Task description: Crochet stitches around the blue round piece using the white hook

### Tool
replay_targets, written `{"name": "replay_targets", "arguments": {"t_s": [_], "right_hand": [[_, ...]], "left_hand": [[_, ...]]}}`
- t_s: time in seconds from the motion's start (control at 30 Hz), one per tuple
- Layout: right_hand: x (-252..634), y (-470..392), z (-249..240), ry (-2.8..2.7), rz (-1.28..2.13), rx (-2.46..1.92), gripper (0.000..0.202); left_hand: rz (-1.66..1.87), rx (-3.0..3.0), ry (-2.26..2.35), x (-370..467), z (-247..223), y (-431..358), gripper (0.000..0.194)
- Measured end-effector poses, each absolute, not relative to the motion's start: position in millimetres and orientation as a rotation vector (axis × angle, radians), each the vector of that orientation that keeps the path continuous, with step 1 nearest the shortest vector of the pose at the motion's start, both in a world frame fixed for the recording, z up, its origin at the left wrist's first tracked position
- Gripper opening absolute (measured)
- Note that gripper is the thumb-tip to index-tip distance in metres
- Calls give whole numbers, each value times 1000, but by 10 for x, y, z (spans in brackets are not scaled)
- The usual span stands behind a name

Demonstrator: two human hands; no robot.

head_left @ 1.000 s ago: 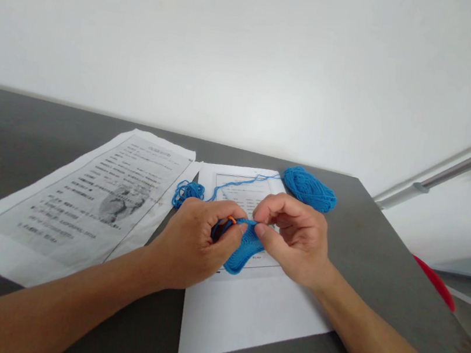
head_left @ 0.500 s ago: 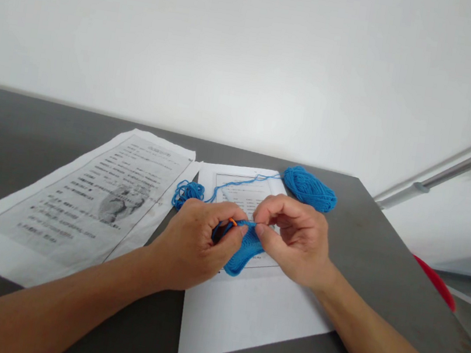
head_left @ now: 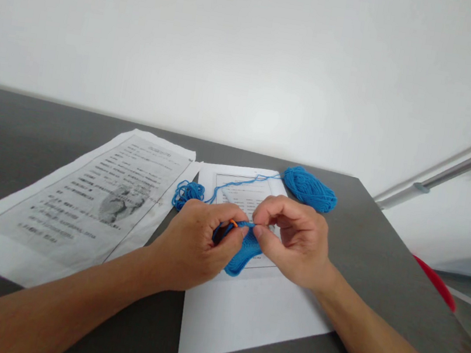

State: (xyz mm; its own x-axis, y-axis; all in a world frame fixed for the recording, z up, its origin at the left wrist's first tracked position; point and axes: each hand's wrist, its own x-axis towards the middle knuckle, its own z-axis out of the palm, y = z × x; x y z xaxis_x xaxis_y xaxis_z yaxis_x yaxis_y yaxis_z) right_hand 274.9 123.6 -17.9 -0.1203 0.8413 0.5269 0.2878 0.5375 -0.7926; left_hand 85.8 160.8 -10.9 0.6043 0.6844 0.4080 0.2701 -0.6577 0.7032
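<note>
A small blue piece of crocheted or knitted yarn work (head_left: pixel 242 255) hangs between my two hands over the printed sheet. My left hand (head_left: pixel 199 242) is closed on its left end, thumb against the fingers. A little orange piece (head_left: pixel 234 223), perhaps a stitch marker, shows by the left thumb and forefinger; its full shape is hidden. With thumb and forefinger, my right hand (head_left: pixel 294 238) pinches the top edge of the work, its other fingers curled. Blue yarn (head_left: pixel 234 184) runs behind the hands to a loose tangle (head_left: pixel 188 194) and to a wound skein (head_left: pixel 310 189).
Beneath the hands lies a printed sheet (head_left: pixel 221 328); a second, creased sheet with a dark picture (head_left: pixel 50 202) lies to the left. Both rest on a grey table (head_left: pixel 381 269) against a white wall (head_left: pixel 236 53). Something red (head_left: pixel 434 281) shows beyond the right edge.
My right hand's pinching fingertips have shifted very slightly left along the top edge of the yarn work. Otherwise the scene looks the same.
</note>
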Motion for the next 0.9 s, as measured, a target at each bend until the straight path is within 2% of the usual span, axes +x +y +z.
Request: {"name": "replay_targets", "arguments": {"t_s": [0.9], "right_hand": [[2744,1245,-165,-1738,540,-977,13]], "left_hand": [[926,2292,722,854,-132,1606,19]]}}
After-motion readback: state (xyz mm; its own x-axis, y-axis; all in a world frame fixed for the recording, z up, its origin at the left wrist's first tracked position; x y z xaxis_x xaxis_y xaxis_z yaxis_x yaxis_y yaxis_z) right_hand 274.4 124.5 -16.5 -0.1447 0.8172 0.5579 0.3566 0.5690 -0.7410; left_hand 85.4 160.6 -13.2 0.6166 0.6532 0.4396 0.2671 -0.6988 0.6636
